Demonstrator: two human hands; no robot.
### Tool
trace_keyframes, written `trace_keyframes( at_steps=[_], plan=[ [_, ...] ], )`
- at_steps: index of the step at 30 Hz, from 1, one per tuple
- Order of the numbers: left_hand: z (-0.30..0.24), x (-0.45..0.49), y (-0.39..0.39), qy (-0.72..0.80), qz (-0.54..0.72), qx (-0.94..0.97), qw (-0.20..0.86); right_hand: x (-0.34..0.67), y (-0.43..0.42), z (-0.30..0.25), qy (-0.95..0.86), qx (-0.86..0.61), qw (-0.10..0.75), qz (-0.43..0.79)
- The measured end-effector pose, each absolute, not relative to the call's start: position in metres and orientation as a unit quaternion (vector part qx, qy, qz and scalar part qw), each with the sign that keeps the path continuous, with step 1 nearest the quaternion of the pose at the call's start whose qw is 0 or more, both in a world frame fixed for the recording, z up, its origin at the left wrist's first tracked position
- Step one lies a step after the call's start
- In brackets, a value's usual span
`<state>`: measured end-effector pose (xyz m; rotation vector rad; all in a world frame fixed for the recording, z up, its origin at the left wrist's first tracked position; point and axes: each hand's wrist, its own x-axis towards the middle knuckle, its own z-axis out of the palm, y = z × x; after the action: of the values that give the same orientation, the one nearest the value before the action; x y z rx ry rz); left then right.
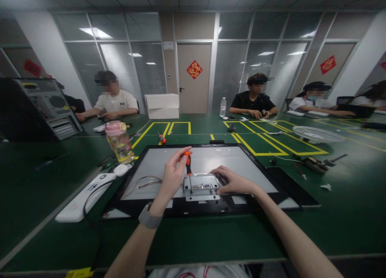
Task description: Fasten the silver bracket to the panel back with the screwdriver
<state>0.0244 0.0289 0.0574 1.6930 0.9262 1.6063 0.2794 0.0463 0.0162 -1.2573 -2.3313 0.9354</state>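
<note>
A monitor (241, 165) lies face down on the green table (193, 241), its grey back panel up. A small metal board cover (201, 186) sits near the panel's near edge. My left hand (172, 174) is closed around an orange-handled screwdriver (188, 161), held upright with its tip at the cover's left top corner. My right hand (233, 181) rests on the panel beside the cover's right end, fingers curled against it. Thin wires (144, 182) run over the panel to the left.
A white power strip (86, 197) lies at the left and a pink-lidded bottle (119, 141) behind it. A computer case (45, 109) stands far left, a fan grille (317, 134) at the right, white boxes (162, 106) at the back. Several people sit across the table.
</note>
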Motion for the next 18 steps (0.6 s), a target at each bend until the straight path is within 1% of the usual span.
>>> trace_keyframes(
  at_steps=[8,10,15,18],
  plan=[
    [0.0591,0.0238,0.0297,0.373,0.611,0.657,0.237,0.2806,0.0479,0.0127,-0.820,-0.439,0.171,0.326],
    [0.0588,0.0238,0.0297,0.373,0.615,0.650,0.244,0.2801,0.0473,0.0138,-0.819,-0.439,0.172,0.326],
    [0.0582,0.0256,0.0289,0.364,0.624,0.617,0.312,0.2789,0.0459,0.0168,-0.819,-0.440,0.168,0.329],
    [0.0587,0.0267,0.0285,0.363,0.623,0.614,0.320,0.2792,0.0464,0.0163,-0.821,-0.437,0.170,0.326]
  ],
)
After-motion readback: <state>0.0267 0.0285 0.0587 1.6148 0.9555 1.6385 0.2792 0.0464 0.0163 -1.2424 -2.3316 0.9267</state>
